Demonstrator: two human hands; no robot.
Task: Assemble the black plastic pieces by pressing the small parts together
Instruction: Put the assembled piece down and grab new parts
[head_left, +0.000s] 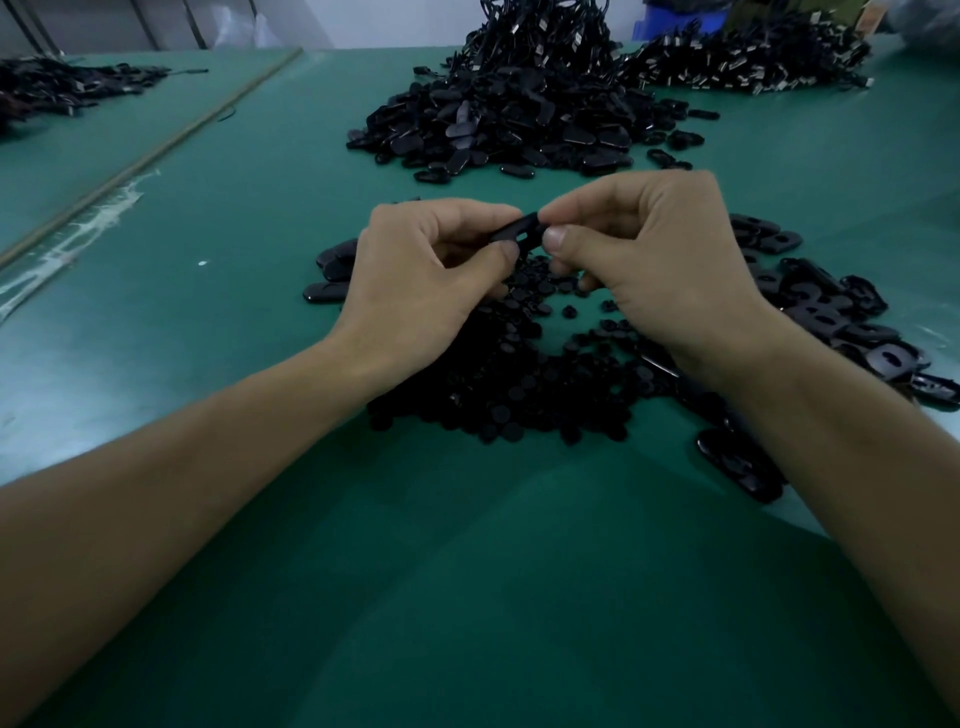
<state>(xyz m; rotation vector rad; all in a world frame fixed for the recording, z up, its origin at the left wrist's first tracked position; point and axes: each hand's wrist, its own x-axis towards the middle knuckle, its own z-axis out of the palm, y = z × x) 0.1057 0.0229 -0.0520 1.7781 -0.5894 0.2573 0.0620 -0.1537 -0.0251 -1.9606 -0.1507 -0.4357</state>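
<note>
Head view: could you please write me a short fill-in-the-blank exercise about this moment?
1. The left hand and right hand pinch a piece coloured ____.
2. The mat is coloured ____.
3. The small parts heaped below the hands are ____ in shape.
Missing words: black; green; round.

A flat black slotted piece (519, 230) sits pinched between the left hand (415, 275) and right hand (654, 270), tilted up to the right. Small round black parts (498, 384) lie heaped under both hands, and more slotted pieces (841, 322) spread beside the right hand.
</note>
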